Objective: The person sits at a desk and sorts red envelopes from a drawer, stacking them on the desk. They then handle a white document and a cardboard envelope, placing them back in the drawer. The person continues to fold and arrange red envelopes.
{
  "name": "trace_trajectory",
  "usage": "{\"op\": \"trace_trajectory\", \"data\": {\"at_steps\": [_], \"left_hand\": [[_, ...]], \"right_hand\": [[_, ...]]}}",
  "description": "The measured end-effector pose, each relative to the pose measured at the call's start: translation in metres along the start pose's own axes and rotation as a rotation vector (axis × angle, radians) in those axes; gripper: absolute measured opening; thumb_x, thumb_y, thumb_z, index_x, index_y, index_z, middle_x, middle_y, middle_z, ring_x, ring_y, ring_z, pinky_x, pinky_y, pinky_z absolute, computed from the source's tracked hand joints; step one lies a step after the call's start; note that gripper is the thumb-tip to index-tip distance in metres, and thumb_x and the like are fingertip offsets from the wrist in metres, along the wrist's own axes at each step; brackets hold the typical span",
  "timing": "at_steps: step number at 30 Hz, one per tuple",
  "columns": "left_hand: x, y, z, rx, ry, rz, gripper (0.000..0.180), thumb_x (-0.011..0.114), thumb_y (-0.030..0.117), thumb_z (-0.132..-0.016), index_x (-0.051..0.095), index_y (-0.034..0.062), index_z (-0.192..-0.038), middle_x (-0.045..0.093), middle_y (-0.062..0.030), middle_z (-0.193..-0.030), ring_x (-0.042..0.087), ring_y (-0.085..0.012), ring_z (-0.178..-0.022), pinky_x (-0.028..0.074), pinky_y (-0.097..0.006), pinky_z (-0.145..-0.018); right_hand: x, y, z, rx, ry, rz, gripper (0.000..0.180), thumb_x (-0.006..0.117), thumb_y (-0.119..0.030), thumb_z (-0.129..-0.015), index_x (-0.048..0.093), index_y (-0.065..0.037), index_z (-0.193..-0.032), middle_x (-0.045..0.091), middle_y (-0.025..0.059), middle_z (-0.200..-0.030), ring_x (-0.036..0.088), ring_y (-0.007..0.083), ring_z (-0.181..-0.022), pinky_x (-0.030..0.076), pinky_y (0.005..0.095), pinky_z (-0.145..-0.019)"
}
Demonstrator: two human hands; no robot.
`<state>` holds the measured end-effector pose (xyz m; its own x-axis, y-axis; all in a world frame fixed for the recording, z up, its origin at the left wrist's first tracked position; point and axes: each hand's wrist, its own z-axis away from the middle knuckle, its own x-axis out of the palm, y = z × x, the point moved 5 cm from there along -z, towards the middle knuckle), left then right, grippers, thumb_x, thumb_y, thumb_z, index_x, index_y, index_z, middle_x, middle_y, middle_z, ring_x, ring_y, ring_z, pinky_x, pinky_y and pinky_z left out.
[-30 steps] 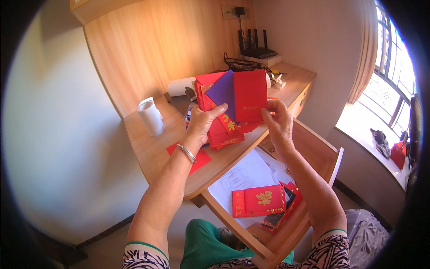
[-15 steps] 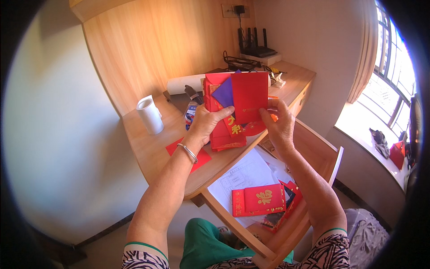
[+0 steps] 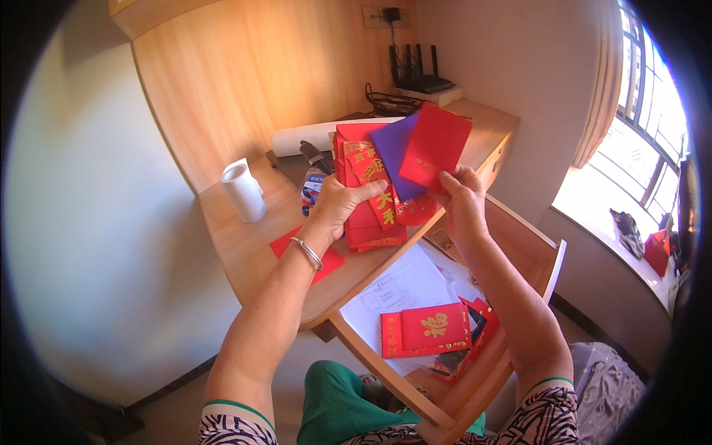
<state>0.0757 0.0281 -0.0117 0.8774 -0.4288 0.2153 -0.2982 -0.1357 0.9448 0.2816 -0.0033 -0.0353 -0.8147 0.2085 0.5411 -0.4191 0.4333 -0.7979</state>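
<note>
My left hand [image 3: 337, 206] is closed around a stack of red envelopes [image 3: 363, 221] with gold print, its thumb pressed across the front. The stack stands upright over the desk's front edge. At its right, my right hand [image 3: 467, 204] pinches the lower corner of a plain red envelope [image 3: 439, 144], which tilts to the right. Behind that one fans out a purple envelope [image 3: 393, 141], partly covered; whether my right fingers grip it too, I cannot tell. Below my hands, more red envelopes [image 3: 437, 326] lie on papers in a pulled-out wooden drawer [image 3: 389, 371].
On the desk [image 3: 230, 256] a red envelope [image 3: 326, 259] lies flat under my left wrist. A white paper roll [image 3: 243, 194] stands at the left. Farther back are a long white roll [image 3: 300, 139], cables and a black router [image 3: 424, 81]. A window sill is at the right.
My right hand has drawn the plain red envelope right and tilted it. The purple envelope has shifted right and now shows more. My left hand keeps its hold on the stack.
</note>
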Motion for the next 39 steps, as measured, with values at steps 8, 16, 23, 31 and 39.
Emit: {"op": "trace_trajectory", "data": {"at_steps": [8, 16, 23, 31, 39], "left_hand": [[0.003, -0.002, 0.001, -0.007, -0.029, 0.024, 0.035, 0.077, 0.003, -0.079, 0.062, 0.0037, -0.111, 0.069, -0.0094, -0.107, 0.068, -0.0186, -0.093, 0.059, -0.038, -0.082], [0.011, -0.004, 0.004, -0.024, -0.061, -0.032, 0.042, 0.077, 0.002, -0.079, 0.059, 0.0051, -0.117, 0.068, -0.0086, -0.111, 0.066, -0.0193, -0.099, 0.058, -0.038, -0.085], [0.008, -0.004, 0.002, -0.021, -0.047, -0.017, 0.044, 0.078, 0.001, -0.077, 0.06, 0.0046, -0.117, 0.067, -0.0087, -0.114, 0.066, -0.0197, -0.1, 0.056, -0.036, -0.087], [0.01, -0.003, 0.004, -0.027, -0.076, 0.061, 0.04, 0.076, 0.0, -0.078, 0.062, 0.0037, -0.115, 0.068, -0.0094, -0.113, 0.066, -0.0199, -0.101, 0.055, -0.036, -0.088], [0.001, -0.001, 0.002, -0.012, -0.019, 0.041, 0.036, 0.074, 0.004, -0.082, 0.062, 0.0038, -0.115, 0.068, -0.0088, -0.111, 0.066, -0.0196, -0.098, 0.055, -0.037, -0.087]], "right_hand": [[-0.003, 0.011, -0.005, 0.093, 0.023, -0.131, 0.015, 0.057, -0.001, -0.091, 0.055, 0.001, -0.106, 0.06, 0.0092, -0.1, 0.063, 0.019, -0.091, 0.058, 0.0335, -0.08], [0.008, 0.026, 0.003, 0.188, -0.041, -0.153, 0.011, 0.055, -0.003, -0.093, 0.058, -0.001, -0.103, 0.063, 0.0066, -0.096, 0.063, 0.0169, -0.087, 0.055, 0.034, -0.084], [0.008, 0.032, 0.002, 0.314, -0.139, -0.253, 0.007, 0.057, -0.01, -0.094, 0.056, -0.01, -0.1, 0.064, 0.0041, -0.098, 0.062, 0.0185, -0.093, 0.048, 0.0385, -0.09], [0.013, 0.032, 0.009, 0.342, -0.247, -0.18, 0.02, 0.057, -0.016, -0.095, 0.056, -0.01, -0.114, 0.065, 0.0046, -0.108, 0.06, 0.0181, -0.098, 0.046, 0.0358, -0.088], [0.007, 0.002, -0.005, 0.119, -0.178, -0.307, 0.019, 0.057, -0.01, -0.095, 0.059, -0.002, -0.111, 0.065, 0.0104, -0.111, 0.06, 0.0206, -0.104, 0.044, 0.0365, -0.097]]}}
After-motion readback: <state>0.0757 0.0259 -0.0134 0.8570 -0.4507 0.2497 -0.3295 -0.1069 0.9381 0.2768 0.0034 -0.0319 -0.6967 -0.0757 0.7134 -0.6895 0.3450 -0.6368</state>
